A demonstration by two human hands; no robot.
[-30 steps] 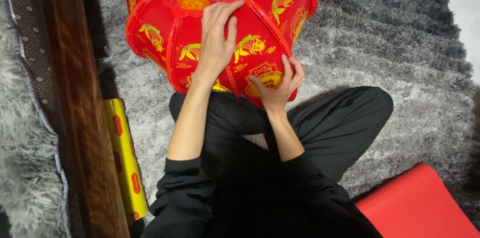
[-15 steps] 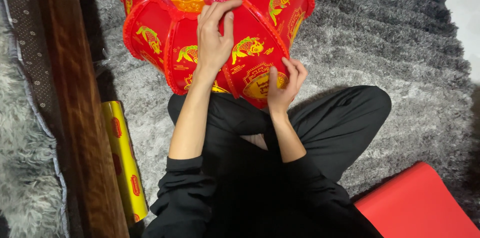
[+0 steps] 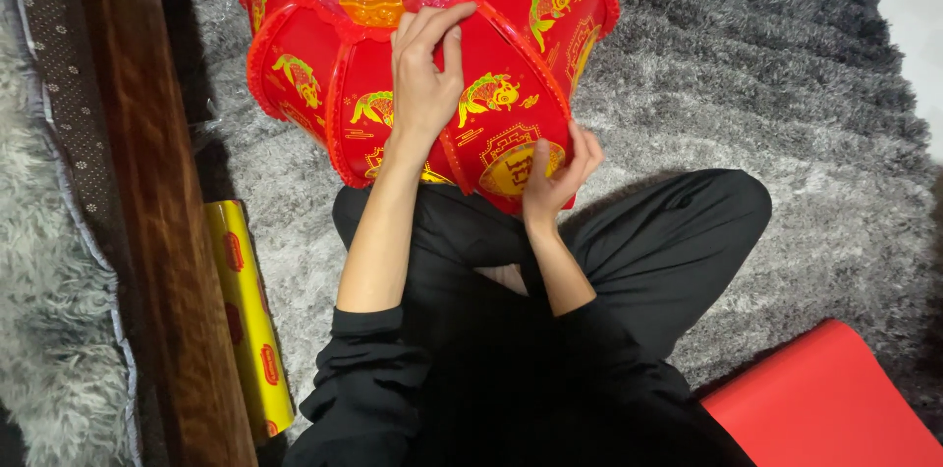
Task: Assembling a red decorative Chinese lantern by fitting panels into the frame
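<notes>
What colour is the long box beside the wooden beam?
Yellow with red marks, in the head view: long box.

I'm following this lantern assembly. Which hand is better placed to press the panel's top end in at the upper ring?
Left, probably. The left hand already lies up the red lantern, fingertips at the upper ring. The right hand grips the panel's bottom edge, far from that ring.

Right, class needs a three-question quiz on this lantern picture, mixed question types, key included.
1. True or false: both hands touch the red lantern.
2. Which hand grips the lantern's lower edge: A left hand, B right hand?
3. What long thing lies on the grey rug beside the person's left arm?

Key: 1 true. 2 B. 3 a yellow roll with red marks.
</notes>
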